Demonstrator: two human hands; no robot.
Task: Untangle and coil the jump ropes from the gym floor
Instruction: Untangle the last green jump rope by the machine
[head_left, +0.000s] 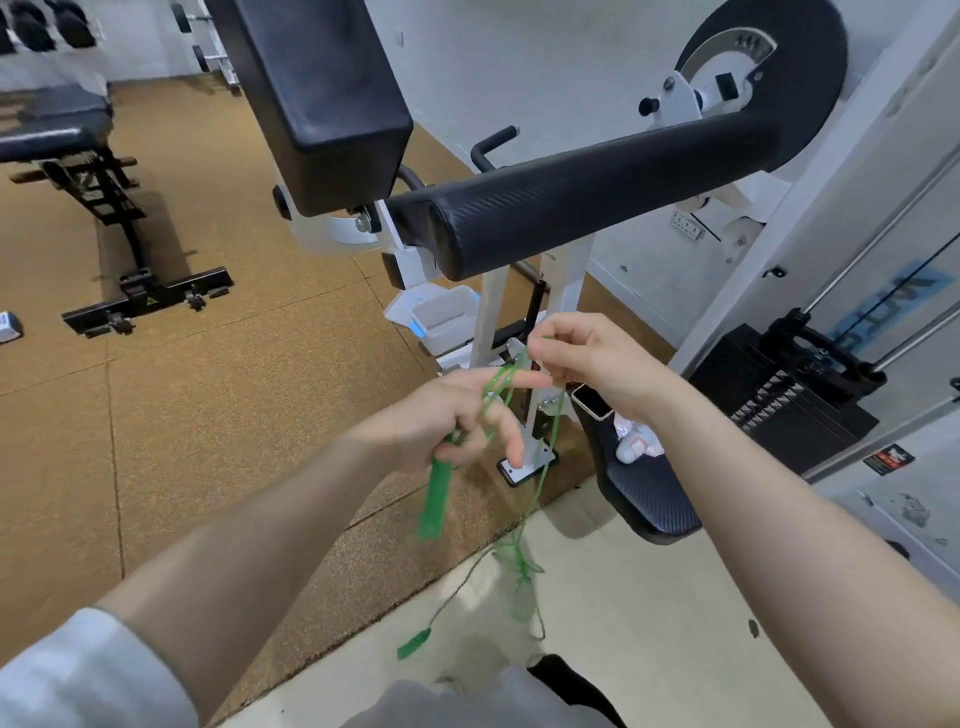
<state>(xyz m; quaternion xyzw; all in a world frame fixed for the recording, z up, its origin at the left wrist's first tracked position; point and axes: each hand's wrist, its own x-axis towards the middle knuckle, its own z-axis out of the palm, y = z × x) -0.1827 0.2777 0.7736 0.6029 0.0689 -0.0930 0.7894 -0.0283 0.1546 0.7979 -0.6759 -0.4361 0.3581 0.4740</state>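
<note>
Grey sleeve (78, 670) at seven o'clock is the nearest thing in the head view, with the bare left forearm running up from it toward centre. Left hand (447, 421) grips one green handle (436, 499) of the jump rope (548, 457), with the handle hanging down and out of the fist; its index finger is stretched out toward two o'clock, and loops of green cord pass over that finger. Right hand (587, 358), just at one o'clock of the left, pinches the cord between thumb and fingertips where the loops rise. From there the cord drops toward six o'clock into a loose tangle (519, 566) that hangs over the pale floor (649, 649). A second green handle (414, 644) dangles at the end of a strand at seven o'clock of the tangle.

Beyond the hands, at twelve o'clock, stands a white gym machine (566, 291) with black pads (571, 208). Its weight stack (789, 395) is at three o'clock; blue lettering on the clear guard above it is too blurred to read, and so is a small dark sticker (888, 460) below. A black bench (78, 156) stands on the brown floor (208, 405) at ten o'clock, with a small yellow triangle mark on its foot bar. A white tub (447, 317) sits under the machine.
</note>
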